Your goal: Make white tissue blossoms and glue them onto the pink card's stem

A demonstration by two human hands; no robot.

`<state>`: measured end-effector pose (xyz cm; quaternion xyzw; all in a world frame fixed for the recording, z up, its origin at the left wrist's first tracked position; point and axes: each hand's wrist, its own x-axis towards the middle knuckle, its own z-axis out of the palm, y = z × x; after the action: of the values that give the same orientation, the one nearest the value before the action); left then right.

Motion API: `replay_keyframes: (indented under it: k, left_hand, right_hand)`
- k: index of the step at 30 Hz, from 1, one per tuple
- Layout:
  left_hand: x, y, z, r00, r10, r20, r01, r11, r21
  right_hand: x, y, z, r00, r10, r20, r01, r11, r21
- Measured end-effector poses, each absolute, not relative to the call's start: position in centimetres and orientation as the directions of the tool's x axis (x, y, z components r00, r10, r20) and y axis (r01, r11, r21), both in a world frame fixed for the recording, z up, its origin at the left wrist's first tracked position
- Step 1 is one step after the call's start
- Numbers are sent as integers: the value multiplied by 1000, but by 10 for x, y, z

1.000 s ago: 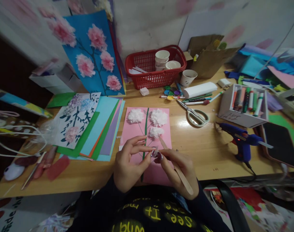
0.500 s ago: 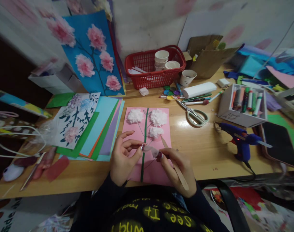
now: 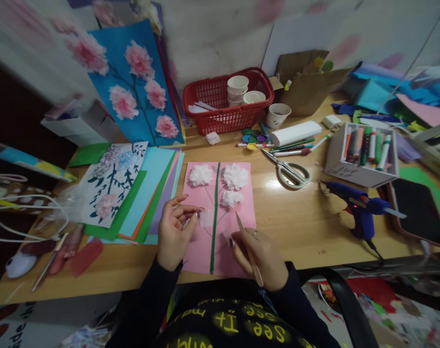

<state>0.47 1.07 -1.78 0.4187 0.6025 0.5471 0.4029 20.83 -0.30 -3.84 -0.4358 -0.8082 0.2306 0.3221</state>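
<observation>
Between the thumb and fingertips of my left hand is a thin, whitish square of tissue paper. My right hand pinches another small translucent tissue piece and also carries a flat wooden stick, its pointed end up and leftward. Both hands hover over a pink sheet on the table. A green stem line runs down that sheet, with thin drawn branches. White ruffled paper flowers sit on its upper half, one left, one right and a smaller one below.
A blue glue gun lies at right beside a phone and a box of markers. Scissors lie behind my right hand. Coloured sheets are stacked at left. A red basket with paper cups stands at the back.
My hands have moved apart. The tissue that was between them now shows as two separate pieces, one in each hand. The wooden stick stays in my right hand.
</observation>
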Motion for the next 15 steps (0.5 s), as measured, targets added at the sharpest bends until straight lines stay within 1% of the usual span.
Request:
replay_keyframes:
  k: [2,4,7,9,10,12,15]
  left_hand:
    - [8,13,-18,-287,957,-38,68,60,996]
    - [16,18,-18,-203,978,-55,78,72,994]
    - [36,28,-17,-77,995,-62,159,74,985]
    - [50,36,-17,-40,999,-29,274,39,961]
    - [56,40,-17,-29,1000,-4,333,13,943]
    - [66,47,-17,-11,999,46,420,-37,907]
    - [73,55,-21,13,997,72,492,-69,868]
  right_hand:
    - [213,-4,-42,-365,881,302,524,463,-715]
    - [220,-6,-43,-222,927,302,444,372,-815]
    - [230,-7,-41,50,967,251,226,234,-946]
    - [233,-5,-40,164,971,175,75,165,-984]
    - [233,-3,-39,189,972,138,22,136,-990]
    - [231,4,-40,182,979,87,-18,92,-996]
    - [228,17,-44,126,990,64,39,59,-997]
